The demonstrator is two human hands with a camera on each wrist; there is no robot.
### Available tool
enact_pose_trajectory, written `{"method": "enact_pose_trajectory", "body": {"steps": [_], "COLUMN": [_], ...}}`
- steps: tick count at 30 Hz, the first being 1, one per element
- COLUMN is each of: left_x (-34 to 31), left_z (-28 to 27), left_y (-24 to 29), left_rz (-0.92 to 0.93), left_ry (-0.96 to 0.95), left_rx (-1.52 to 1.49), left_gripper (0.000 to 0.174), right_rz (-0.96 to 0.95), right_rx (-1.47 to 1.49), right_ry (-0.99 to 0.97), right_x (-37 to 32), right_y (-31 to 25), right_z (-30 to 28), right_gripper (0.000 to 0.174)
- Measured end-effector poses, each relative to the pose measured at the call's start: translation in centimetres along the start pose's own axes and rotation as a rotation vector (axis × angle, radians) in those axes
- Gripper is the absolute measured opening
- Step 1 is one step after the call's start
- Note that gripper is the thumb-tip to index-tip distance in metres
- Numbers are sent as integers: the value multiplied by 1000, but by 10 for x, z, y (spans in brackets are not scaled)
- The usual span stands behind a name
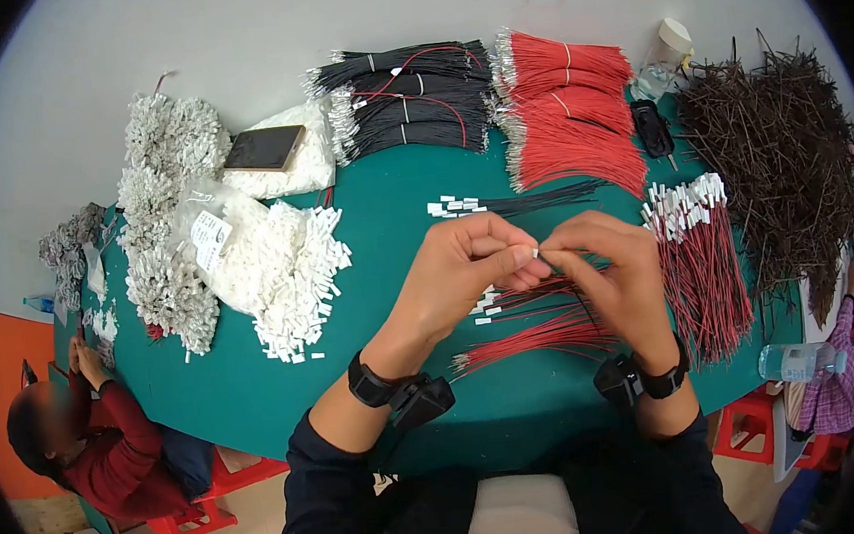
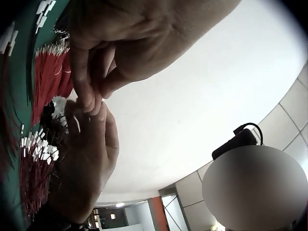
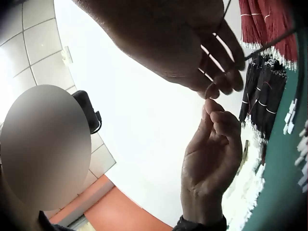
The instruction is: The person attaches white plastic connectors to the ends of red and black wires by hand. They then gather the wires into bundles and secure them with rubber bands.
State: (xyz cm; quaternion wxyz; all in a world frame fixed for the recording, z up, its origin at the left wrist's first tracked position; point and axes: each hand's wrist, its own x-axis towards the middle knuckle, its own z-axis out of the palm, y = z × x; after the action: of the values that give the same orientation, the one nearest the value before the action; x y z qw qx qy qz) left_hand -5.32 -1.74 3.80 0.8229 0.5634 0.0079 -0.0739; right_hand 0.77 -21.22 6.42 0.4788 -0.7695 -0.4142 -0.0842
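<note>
White plastic peeks out: the left hand [image 1: 467, 269] pinches a connector housing [image 1: 535, 252], the right hand [image 1: 613, 267] pinches what looks like a dark wire [image 3: 270, 46], fingertips close so the tiny ends align. Loose housings [image 1: 292, 273] sit left on the table [image 1: 385, 240], red wires [image 1: 709, 285] right, sorted within reach.

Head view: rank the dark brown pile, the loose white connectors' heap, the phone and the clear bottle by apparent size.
Dark brown pile
White connectors' heap
Phone and clear bottle: too alike to rank
</note>
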Motion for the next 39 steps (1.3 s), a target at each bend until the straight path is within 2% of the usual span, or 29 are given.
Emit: {"method": "enact_pose_trajectory", "body": {"steps": [1, 2, 4, 8, 10, 12, 14, 15, 16, 18, 20, 21, 23, 25, 28, 32, 34, 37, 39], "left_x": [1, 1, 2, 2, 3, 6, 12, 12, 13, 16, 19, 21, 25, 29, 34, 34, 32, 29, 24], "left_z": [-1, -2, -4, -4, -9, -19, -38, -48, -61, -83, -91, -93, -91, -91, -94, -99, -94, -80, -66], "left_y": [-2, -3, -2, -3, -2, -2, -4, -2, -5, -14, -23, -26, -37, -45, -51, -49, -43, -29, -16], "left_rz": [22, 44, 46, 63, 36, 7, 157, 169, 172, 360, 322, 284, 292, 301, 334, 379, 408, 359, 537], "left_ry": [22, 46, 64, 85, 63, 44, 204, 317, 319, 470, 452, 435, 443, 449, 454, 427, 419, 406, 382], "left_rx": [35, 68, 95, 108, 128, 147, 560, 726, 729, 1318, 1321, 1317, 1326, 1338, 1363, 1383, 1390, 1213, 1148], "left_gripper": [14, 16, 17, 20, 21, 22, 24, 20, 20, 20, 22, 25, 23, 22, 19, 15, 14, 14, 13], "right_rz": [125, 124, 378, 351, 179, 221, 262, 208, 152, 88, 26, 28, 28, -81, -79, -182, -158, -111, -89], "right_rx": [109, 109, 286, 160, 30, 9, -10, -124, -240, -314, -389, -357, -323, -198, -231, -242, -231, -197, -174], "right_ry": [-33, -34, -187, -163, -127, -154, -179, -288, -395, -415, -439, -516, -600, -712, -789, -789, -795, -793, -785], "right_x": [1, 0, -1, -3, -3, -3, -6, -9, -11, -13, -13, -12, -15, -24, -35, -43, -42, -40, -36], "right_y": [-1, -1, 0, 8, 15, 15, 18, 24, 28, 31, 28, 24, 19, 18, 14, 20, 19, 19, 17], "right_z": [0, -1, -5, -2, 0, -1, -1, 0, 3, 10, 15, 15, 21, 33, 53, 69, 67, 62, 57], "right_gripper": [11, 11, 12, 12, 13, 12, 12, 11, 11, 11, 12, 13, 14, 18, 18, 10, 9, 10, 10]}}
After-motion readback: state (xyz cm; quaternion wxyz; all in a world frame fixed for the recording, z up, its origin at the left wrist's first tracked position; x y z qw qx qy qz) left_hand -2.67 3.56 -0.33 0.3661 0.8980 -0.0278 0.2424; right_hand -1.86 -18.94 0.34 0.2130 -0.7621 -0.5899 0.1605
